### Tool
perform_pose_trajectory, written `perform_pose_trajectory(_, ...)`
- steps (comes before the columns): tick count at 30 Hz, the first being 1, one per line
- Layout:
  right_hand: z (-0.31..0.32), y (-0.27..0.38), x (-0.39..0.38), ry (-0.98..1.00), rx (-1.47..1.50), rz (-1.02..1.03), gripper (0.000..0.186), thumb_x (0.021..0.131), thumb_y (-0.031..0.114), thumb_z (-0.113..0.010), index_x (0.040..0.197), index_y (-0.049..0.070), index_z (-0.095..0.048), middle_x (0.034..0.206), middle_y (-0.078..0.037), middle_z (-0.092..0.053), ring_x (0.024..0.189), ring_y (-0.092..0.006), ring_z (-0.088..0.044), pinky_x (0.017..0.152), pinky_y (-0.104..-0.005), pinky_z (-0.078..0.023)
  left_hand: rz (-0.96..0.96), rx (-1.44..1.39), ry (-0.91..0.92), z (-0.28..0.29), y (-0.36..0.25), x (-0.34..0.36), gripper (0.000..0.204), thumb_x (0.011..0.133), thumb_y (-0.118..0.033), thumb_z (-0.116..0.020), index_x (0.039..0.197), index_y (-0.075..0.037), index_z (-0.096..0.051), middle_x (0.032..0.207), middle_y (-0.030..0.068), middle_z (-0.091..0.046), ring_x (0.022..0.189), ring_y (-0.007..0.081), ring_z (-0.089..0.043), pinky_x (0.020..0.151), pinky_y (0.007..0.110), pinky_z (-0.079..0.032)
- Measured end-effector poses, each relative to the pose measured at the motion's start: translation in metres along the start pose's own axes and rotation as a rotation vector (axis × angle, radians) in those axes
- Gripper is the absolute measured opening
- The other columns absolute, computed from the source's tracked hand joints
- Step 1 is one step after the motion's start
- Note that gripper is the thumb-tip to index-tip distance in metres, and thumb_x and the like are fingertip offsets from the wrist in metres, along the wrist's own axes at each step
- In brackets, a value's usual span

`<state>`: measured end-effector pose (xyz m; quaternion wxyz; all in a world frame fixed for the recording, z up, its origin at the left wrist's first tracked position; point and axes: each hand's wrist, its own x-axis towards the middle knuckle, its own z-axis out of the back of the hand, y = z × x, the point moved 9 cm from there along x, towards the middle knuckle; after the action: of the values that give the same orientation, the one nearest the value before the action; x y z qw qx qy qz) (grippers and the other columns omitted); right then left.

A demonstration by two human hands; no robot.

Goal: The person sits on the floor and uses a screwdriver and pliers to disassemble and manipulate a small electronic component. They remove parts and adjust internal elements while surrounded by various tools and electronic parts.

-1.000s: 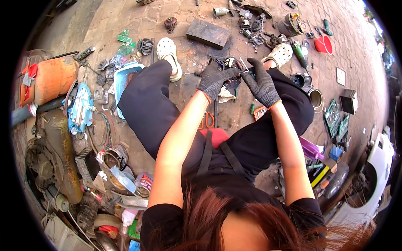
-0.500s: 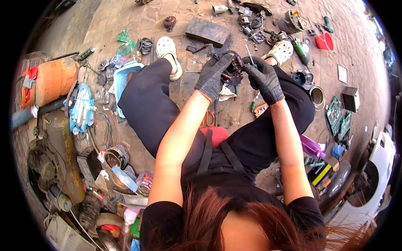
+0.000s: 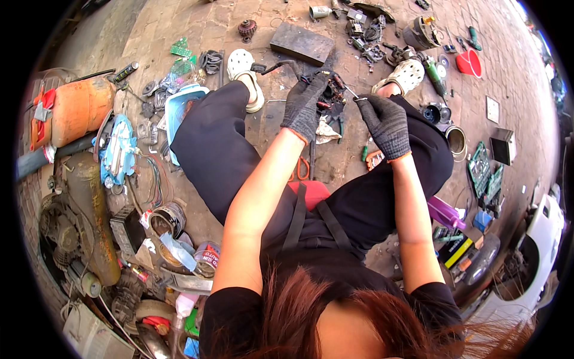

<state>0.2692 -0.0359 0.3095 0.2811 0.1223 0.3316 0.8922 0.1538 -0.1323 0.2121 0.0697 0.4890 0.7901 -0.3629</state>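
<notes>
Head-worn fisheye looks down past the hair (image 3: 293, 308) at brick paving (image 3: 179, 30), left hand (image 3: 303, 109) and right hand (image 3: 387, 127) pretty close.

Block (image 3: 302, 43) (dark) obstructs room beyond hands (image 3: 303, 106).

A block (image 3: 302, 43) is lying beyond the left hand (image 3: 303, 107), a tub (image 3: 173, 119) is sitting left of the left leg (image 3: 209, 143), and a bucket (image 3: 469, 63) is resting right of the right shoe (image 3: 406, 76).
</notes>
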Motion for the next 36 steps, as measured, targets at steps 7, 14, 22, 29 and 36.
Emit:
perform_pose_trajectory(7, -0.011, -0.007, -0.001, -0.003, -0.212, -0.034, 0.030, 0.087, 0.033, -0.055, 0.092, 0.005, -0.067, 0.078, -0.020, -0.064, 0.074, -0.0350, -0.063, 0.068, -0.0433, -0.048, -0.069, 0.151, -0.072, 0.009, 0.002, 0.001, 0.018, 0.087, -0.012, -0.064, 0.099, 0.001, -0.061, 0.088, 0.0108, -0.066, 0.071, 0.0195, -0.064, 0.062, 0.034, -0.057)
perform_pose_trajectory(14, -0.025, -0.022, 0.001, 0.030, -0.091, -0.177, 0.037, 0.087, 0.038, -0.053, 0.093, 0.005, -0.068, 0.078, -0.020, -0.064, 0.075, -0.0355, -0.063, 0.069, -0.0425, -0.048, -0.101, 0.275, -0.091, 0.013, 0.004, 0.002, 0.017, 0.088, -0.012, -0.063, 0.099, 0.001, -0.062, 0.086, 0.0100, -0.066, 0.069, 0.0188, -0.064, 0.058, 0.033, -0.056)
perform_pose_trajectory(22, -0.028, -0.021, 0.001, 0.259, 0.058, -0.155, 0.039, 0.088, 0.039, -0.052, 0.091, 0.004, -0.069, 0.079, -0.020, -0.065, 0.074, -0.0327, -0.064, 0.067, -0.0396, -0.048, 0.000, 0.419, -0.039, 0.018, -0.006, -0.004, 0.017, 0.089, -0.015, -0.062, 0.101, -0.003, -0.065, 0.088, 0.0066, -0.068, 0.072, 0.0138, -0.065, 0.063, 0.027, -0.054)
perform_pose_trajectory(29, -0.043, -0.031, -0.012, 0.380, 0.237, -0.324, 0.038, 0.087, 0.037, -0.053, 0.090, 0.003, -0.070, 0.065, -0.010, -0.062, 0.060, -0.0151, -0.056, 0.063, -0.0317, -0.046, -0.074, 0.563, 0.015, 0.001, -0.019, -0.022, 0.016, 0.088, -0.016, -0.063, 0.096, -0.003, -0.067, 0.084, 0.0019, -0.067, 0.068, 0.0075, -0.061, 0.058, 0.022, -0.047)
perform_pose_trajectory(36, -0.040, -0.020, -0.018, 0.423, 0.380, -0.329, 0.035, 0.087, 0.034, -0.053, 0.087, 0.003, -0.071, 0.065, -0.004, -0.061, 0.060, -0.0102, -0.053, 0.060, -0.0275, -0.045, 0.028, 0.459, 0.153, -0.006, -0.020, -0.023, 0.022, 0.088, -0.018, -0.064, 0.100, -0.001, -0.065, 0.089, 0.0063, -0.068, 0.076, 0.0122, -0.065, 0.065, 0.022, -0.050)
